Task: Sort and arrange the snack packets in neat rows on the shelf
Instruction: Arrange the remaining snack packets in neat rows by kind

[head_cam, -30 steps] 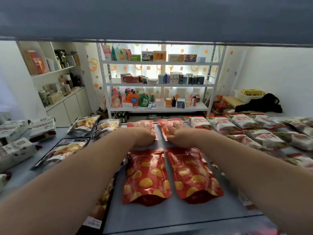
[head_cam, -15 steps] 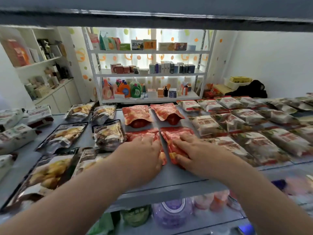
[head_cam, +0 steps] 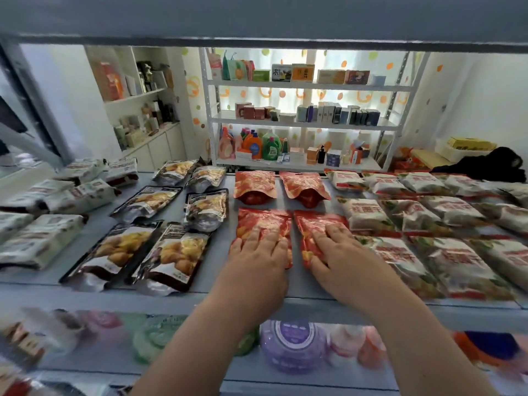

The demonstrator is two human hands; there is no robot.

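Note:
Two red snack packets lie side by side in the near row of the grey shelf point(head_cam: 217, 265). My left hand point(head_cam: 257, 252) lies flat on the left red packet point(head_cam: 263, 220), fingers spread. My right hand point(head_cam: 340, 252) lies flat on the right red packet point(head_cam: 318, 220) in the same way. Neither hand grips anything. Behind them two more red packets point(head_cam: 254, 185) point(head_cam: 304, 187) lie at the shelf's far edge, lined up with the near pair. The hands hide the lower halves of the near packets.
Dark packets with yellow snacks point(head_cam: 177, 252) lie in rows to the left, and white packets point(head_cam: 40, 241) further left. White-and-red packets point(head_cam: 457, 261) fill the right side. A lower shelf holds blurred round containers point(head_cam: 294, 347). A white rack of bottles and boxes point(head_cam: 300, 124) stands across the room.
My hands have drawn back from the far pair of red packets to the near pair and now rest on them. The view has pulled back and lowered, showing the lower shelf.

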